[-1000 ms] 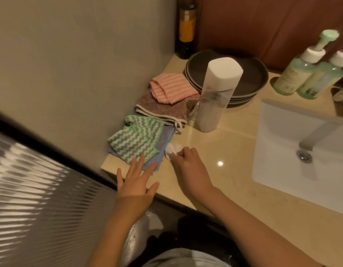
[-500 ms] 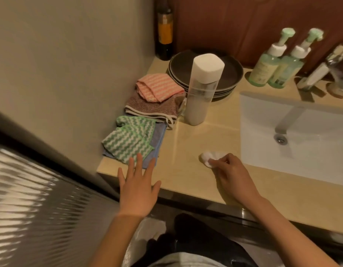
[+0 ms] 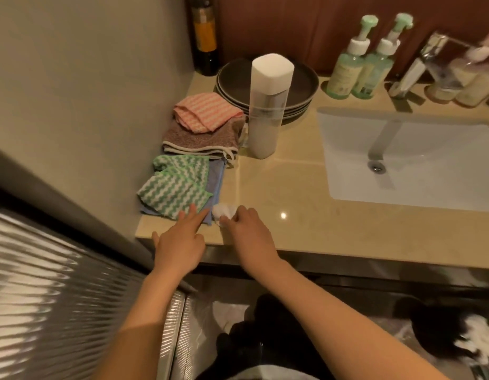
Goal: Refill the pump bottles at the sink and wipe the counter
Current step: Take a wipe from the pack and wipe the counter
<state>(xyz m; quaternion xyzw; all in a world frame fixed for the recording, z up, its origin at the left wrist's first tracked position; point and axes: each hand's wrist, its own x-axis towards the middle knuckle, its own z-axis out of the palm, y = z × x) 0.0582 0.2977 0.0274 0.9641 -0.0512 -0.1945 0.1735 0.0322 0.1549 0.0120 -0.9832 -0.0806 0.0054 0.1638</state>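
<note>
far left a ribbed shiny sliding panel (image 3: 59,270) is running along below a plain grey wall (image 3: 87,91). the left hand (image 3: 180,242) is reaching over the front edge of the beige stone counter (image 3: 292,193), fingers straight and loose, gripping nothing, two fingertips resting on the near corner of a green-and-white zigzag cloth (image 3: 174,187) that's lying on a flat blue cloth (image 3: 216,179). behind those a folded brown cloth (image 3: 199,138) is sitting with a pink striped cloth (image 3: 205,111) bunched on top, and a dark bottle with an orange label (image 3: 205,37) is standing in the back corner. just beside the blue cloth the right hand (image 3: 249,234) is pinching a small white crumpled wad (image 3: 222,211) in curled fingers, holding it down on the counter near the front edge. further back a tall frosted bottle with a white cap (image 3: 266,111) is standing upright in front of a stack of dark round plates (image 3: 232,78). moving right, the white rectangular sink basin (image 3: 430,165) is sitting sunk into the counter, and the two pale green pump bottles (image 3: 345,75) are standing side by side at its back left corner. a chrome tap (image 3: 413,72) is leaning over the basin right of them, and at the far right some cream-coloured bottles (image 3: 457,86) are showing too blurry to make out
</note>
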